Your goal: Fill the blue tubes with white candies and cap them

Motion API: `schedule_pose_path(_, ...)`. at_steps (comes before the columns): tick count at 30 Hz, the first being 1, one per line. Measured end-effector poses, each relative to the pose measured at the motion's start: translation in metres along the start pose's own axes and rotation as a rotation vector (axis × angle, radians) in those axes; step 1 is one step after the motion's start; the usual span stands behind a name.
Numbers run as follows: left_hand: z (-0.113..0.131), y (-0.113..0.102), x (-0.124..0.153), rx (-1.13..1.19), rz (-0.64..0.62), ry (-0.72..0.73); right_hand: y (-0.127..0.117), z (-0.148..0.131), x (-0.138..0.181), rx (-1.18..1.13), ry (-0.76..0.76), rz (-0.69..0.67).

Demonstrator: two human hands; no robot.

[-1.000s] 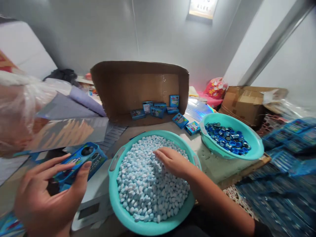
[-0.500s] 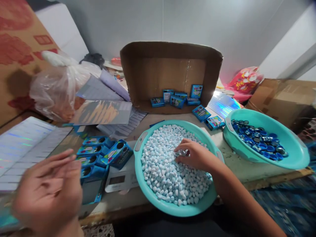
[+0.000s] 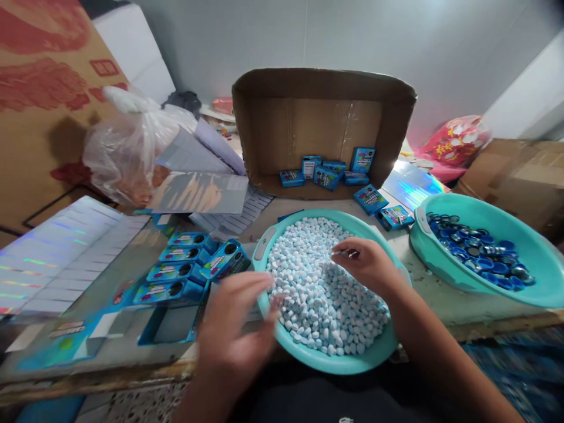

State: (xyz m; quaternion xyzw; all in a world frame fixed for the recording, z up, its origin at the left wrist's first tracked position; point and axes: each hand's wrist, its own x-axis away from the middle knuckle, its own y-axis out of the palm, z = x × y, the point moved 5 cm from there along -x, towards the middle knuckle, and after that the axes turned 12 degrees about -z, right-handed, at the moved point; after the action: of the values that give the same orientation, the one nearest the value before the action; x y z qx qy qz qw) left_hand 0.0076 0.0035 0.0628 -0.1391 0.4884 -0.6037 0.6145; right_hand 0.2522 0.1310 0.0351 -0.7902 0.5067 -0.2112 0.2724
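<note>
A teal basin [image 3: 335,365] on the desk [image 3: 434,302] holds a heap of pale blue and white tablets [image 3: 304,264]. The right hand [image 3: 374,267] is over them, its fingers curled; whether they grip anything I cannot tell. The left hand [image 3: 240,329], blurred at the basin's left rim, has its fingers apart. A second basin [image 3: 453,279] contains blue caps [image 3: 473,251]; small printed boxes [image 3: 326,177] lie inside an upturned carton [image 3: 268,132].

The tablets [image 3: 308,282] are white and pale blue, their bowl [image 3: 339,366] turquoise, the cartons [image 3: 171,272] mostly blue
</note>
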Motion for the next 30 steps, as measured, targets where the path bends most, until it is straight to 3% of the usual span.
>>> schedule_pose_path(2, 0.04, 0.032, -0.019, -0.013, -0.214, 0.155, -0.003, 0.003, 0.0, -0.003, 0.003, 0.024)
schedule_pose_path(4, 0.058, 0.055, -0.031, -0.025, -0.364, 0.147, -0.005, 0.005, -0.001, 0.008, 0.004, 0.053)
schedule_pose_path(8, 0.065, 0.08, -0.035, -0.012, -0.572, 0.119, -0.004, 0.007, -0.001, 0.039, 0.0, 0.051)
schedule_pose_path(12, 0.061, 0.087, -0.035, 0.031, -0.611, 0.093, 0.001, 0.007, -0.002, 0.045, -0.02, 0.022)
schedule_pose_path(15, 0.059, 0.082, -0.036, 0.057, -0.526, 0.141, 0.002, 0.005, -0.003, 0.067, -0.046, -0.009)
schedule_pose_path(18, 0.045, 0.051, -0.036, 0.017, -0.226, 0.191, 0.002, -0.001, 0.0, 0.108, -0.065, -0.039)
schedule_pose_path(20, 0.02, 0.018, -0.033, -0.109, 0.053, 0.076, 0.005, -0.007, 0.005, 0.147, -0.08, -0.091)
schedule_pose_path(22, -0.017, -0.011, -0.027, -0.252, 0.264, -0.136, 0.014, -0.014, 0.012, 0.235, -0.089, -0.167)
schedule_pose_path(23, -0.036, -0.018, -0.026, -0.296, 0.272, -0.239, 0.019, -0.018, 0.015, 0.298, -0.089, -0.196)
schedule_pose_path(27, -0.098, -0.013, -0.023, -0.313, 0.017, -0.425, 0.032, -0.026, 0.017, 0.474, -0.086, -0.243)
schedule_pose_path(30, -0.117, -0.011, -0.018, -0.134, 0.043, -0.542, 0.034, -0.024, 0.009, 0.479, -0.072, -0.324)
